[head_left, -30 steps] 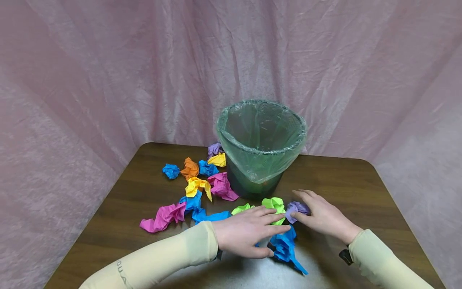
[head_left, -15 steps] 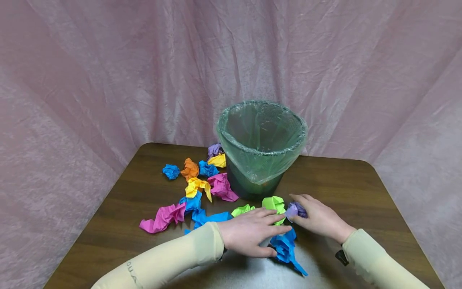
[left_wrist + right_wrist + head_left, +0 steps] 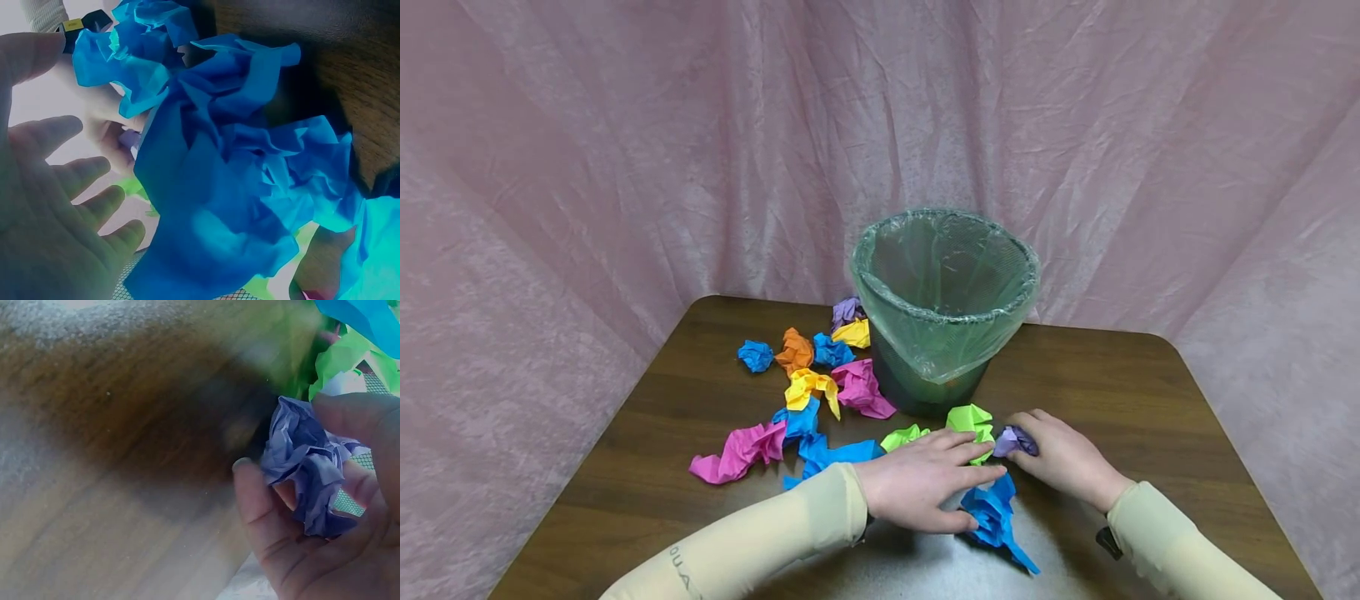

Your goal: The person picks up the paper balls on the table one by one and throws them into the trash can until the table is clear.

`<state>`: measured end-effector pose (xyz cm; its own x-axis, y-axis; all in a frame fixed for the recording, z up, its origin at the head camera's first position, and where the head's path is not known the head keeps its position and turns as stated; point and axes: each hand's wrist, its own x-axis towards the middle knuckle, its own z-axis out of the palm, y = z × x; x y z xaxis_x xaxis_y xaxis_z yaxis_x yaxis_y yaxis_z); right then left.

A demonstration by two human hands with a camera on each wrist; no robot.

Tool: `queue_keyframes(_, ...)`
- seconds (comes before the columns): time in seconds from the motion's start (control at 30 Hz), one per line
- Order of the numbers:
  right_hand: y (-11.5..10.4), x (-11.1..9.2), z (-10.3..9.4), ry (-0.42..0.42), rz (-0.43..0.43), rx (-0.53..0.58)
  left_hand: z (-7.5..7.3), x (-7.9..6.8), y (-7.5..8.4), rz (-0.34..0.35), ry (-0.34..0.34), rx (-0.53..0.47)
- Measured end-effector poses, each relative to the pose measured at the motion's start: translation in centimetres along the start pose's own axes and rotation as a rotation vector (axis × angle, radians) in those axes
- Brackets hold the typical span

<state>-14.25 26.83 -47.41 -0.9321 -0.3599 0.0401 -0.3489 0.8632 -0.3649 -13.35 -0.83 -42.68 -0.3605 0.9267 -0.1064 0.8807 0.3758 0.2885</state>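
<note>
My right hand (image 3: 1067,458) curls its fingers and thumb round a purple crumpled paper ball (image 3: 306,465), low at the table near the bin. Palm down, my left hand (image 3: 921,483) spreads straight fingers above a blue crumpled paper (image 3: 992,512). In the left wrist view a large mass of blue paper (image 3: 212,162) lies before the open palm, and I see no grip on it. Between the hands sits a bright green crumpled paper (image 3: 972,427). A smaller green piece (image 3: 904,437) shows behind the left hand, partly covered by it.
A mesh bin (image 3: 925,392) with a green bag liner (image 3: 936,342) over its rim stands at the back middle of the wooden table (image 3: 1105,375). Left of it lie several crumpled papers, among them pink (image 3: 741,452), yellow (image 3: 811,387) and orange (image 3: 794,350). A pink curtain (image 3: 775,167) hangs behind.
My right hand has moved slightly left and its fingers have closed round the purple paper ball. The left hand shifted a little to the right and then stayed over the blue paper.
</note>
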Motion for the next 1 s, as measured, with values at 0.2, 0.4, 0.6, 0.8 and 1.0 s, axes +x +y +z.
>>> queue_keyframes(0.2,0.0,-0.1,-0.2,0.004,-0.007,0.046,0.0,-0.1,0.0,-0.008,0.022,0.03)
queue_keyframes(0.4,0.1,-0.5,-0.8,-0.008,0.021,0.066,-0.3,-0.2,-0.1,-0.004,0.052,0.044)
queue_keyframes(0.6,0.5,-1.1,-1.8,0.068,-0.006,0.067,-0.7,-0.4,0.0,-0.003,0.077,0.06)
queue_keyframes(0.8,1.0,-1.5,-3.0,0.142,-0.042,0.037,-1.2,-0.7,0.0,0.002,0.086,0.071)
queue_keyframes(1.0,1.2,-1.9,-5.3,0.23,-0.033,0.033,-1.9,-1.1,0.1,0.02,0.116,0.099)
